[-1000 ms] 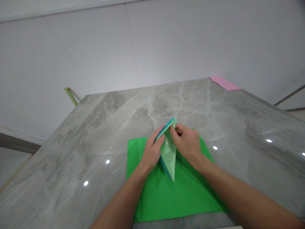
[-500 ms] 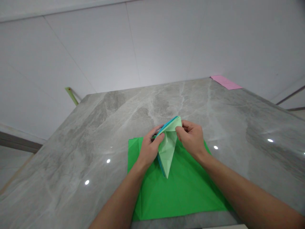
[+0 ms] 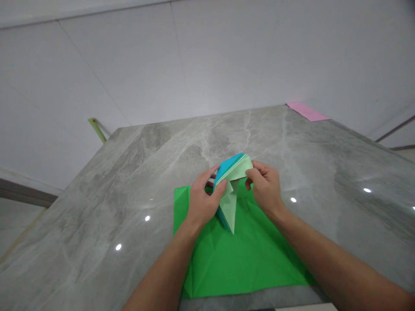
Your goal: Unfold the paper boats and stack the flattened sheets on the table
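A layered piece of folded paper (image 3: 231,203), pale green on the near side and blue behind, is held up between both hands. My left hand (image 3: 205,195) pinches its left edge, thumb on the pale green face and fingers behind. My right hand (image 3: 265,183) grips the flap at the upper right between thumb and fingers, bending it outward. The paper's narrow tip points down. Below it a creased sheet of bright green paper (image 3: 240,263) lies flat, partly covered by both forearms.
A grey marbled table (image 3: 145,172) carries the green sheet. A pink paper (image 3: 308,111) lies at its far right corner. A light green strip (image 3: 97,129) stands by the far left edge, and a white wall (image 3: 207,56) rises behind.
My right hand has pulled the upper flap to the right, so the layers fan apart and more blue shows. The lower tip has shifted slightly right and up.
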A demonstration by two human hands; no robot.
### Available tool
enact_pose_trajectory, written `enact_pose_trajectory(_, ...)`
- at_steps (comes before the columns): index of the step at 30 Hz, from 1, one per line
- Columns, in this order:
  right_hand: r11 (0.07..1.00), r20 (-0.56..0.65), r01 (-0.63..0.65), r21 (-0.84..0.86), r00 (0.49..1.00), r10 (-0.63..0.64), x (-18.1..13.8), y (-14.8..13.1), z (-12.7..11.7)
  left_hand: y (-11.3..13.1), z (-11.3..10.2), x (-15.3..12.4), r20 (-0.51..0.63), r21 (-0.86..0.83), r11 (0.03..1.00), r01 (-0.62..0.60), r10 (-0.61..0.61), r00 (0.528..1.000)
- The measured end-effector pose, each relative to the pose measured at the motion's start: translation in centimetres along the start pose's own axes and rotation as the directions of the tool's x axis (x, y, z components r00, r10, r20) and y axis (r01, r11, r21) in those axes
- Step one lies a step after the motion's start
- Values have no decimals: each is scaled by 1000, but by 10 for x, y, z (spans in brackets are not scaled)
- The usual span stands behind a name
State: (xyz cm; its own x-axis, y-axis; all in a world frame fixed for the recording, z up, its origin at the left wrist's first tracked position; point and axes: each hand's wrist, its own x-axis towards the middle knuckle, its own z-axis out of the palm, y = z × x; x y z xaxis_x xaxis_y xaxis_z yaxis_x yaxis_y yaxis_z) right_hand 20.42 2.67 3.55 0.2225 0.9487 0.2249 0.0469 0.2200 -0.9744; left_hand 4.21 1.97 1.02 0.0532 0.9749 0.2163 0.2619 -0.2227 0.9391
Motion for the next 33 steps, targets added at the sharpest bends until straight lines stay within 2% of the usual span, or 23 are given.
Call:
enact_pose_trajectory(6, 992, 105, -97, 75, 991, 88, -4, 3, 10, 2, 0, 2, -4, 52, 997, -64, 65, 998)
enact_pose_trajectory(12, 982, 35, -136, 132, 991, 133, -7, 5, 14, 4, 1, -1, 11, 52, 997, -52, 51, 999)
enact_pose_trajectory(15, 974, -35, -145, 172, 988, 153, -6, 1, 13, 3, 4, -3, -14, -125, 991, 37, -39, 999)
enact_pose_trajectory(17, 960, -22, -169, 222, 984, 178, -6, -1, 13, 4, 8, -3, 44, -392, 904, 168, -164, 986)
enact_pose_trajectory(19, 925, 46, -226, 305, 974, 223, -6, -2, 13, 6, 12, -4, 198, -638, 700, 320, -253, 947)
enact_pose_trajectory(21, 870, 112, -303, 389, 953, 282, -5, -4, 14, 9, 14, -5, 372, -730, 504, 461, -273, 887)
enact_pose_trajectory(23, 820, 140, -354, 450, 935, 327, -5, -6, 14, 12, 14, -6, 482, -712, 427, 558, -280, 830)
enact_pose_trajectory(26, 803, 142, -367, 470, 929, 342, -4, -9, 14, 16, 12, -6, 498, -672, 451, 588, -312, 809)
enact_pose_trajectory(30, 830, 133, -342, 441, 939, 316, -4, -8, 12, 20, 8, -3, 432, -646, 486, 589, -403, 807)
enact_pose_trajectory(33, 840, 62, -264, 474, 962, 267, -1, -5, 10, 20, 5, -1, 365, -620, 509, 597, -487, 794)
